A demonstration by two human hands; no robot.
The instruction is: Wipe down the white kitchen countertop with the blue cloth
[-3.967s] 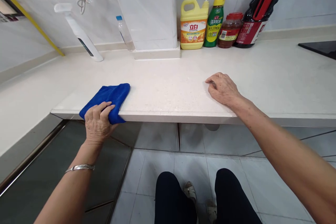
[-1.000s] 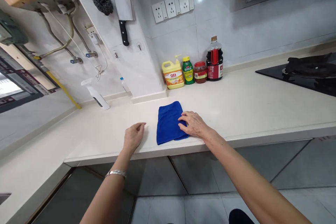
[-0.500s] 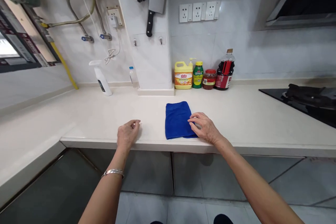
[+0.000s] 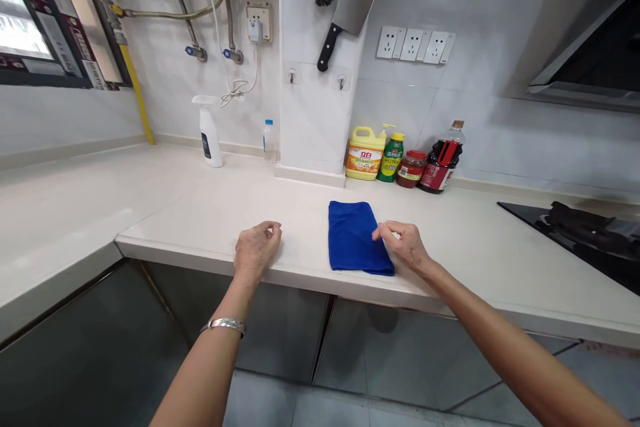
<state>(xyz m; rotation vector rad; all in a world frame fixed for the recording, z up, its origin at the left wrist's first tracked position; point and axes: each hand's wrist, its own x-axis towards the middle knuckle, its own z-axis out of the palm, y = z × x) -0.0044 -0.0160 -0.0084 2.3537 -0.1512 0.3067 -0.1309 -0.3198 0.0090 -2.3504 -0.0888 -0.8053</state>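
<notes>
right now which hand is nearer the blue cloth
Right. The right hand touches the right edge of the blue cloth; the left hand rests on the counter, apart, to its left.

Wht tiled wall [image 4: 500,127], cream L-shaped counter [image 4: 75,193], window [image 4: 20,33] top-left, grey cabinets [image 4: 280,327] + floor tiles [image 4: 280,400].

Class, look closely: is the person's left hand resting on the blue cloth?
No, the left hand rests on the counter beside the blue cloth; only the right hand touches it.
</notes>
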